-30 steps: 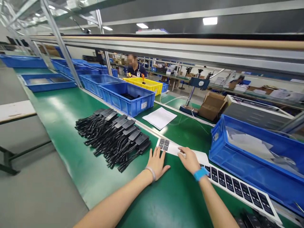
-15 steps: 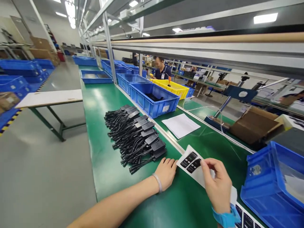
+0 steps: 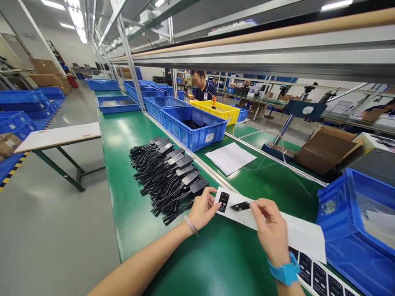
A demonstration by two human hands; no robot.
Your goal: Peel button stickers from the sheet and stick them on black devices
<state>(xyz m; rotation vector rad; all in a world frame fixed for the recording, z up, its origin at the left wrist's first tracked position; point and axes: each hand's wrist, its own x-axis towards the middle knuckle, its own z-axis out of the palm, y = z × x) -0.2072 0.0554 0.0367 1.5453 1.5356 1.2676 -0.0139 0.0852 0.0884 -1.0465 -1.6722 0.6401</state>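
Observation:
My left hand pinches the left end of a white sticker backing sheet, beside one black label that lies on it. Between the thumb and fingers of my right hand is a loose black sticker, blurred and lifted off the sheet. Just left of my left hand lies a row of black cabled modules, flat boxes with several short leads each. More printed labels rest under the sheet at the lower right, partly hidden by it and my right wrist.
Blue bins and a yellow bin line the back of the green bench. White paper lies past a metal rail. A blue bin stands at right, near an open cardboard box. A co-worker is across.
My right hand has peeled a black sticker away from the sheet. My left hand has come up from the bench and grasped the sheet's end, which now lies flatter.

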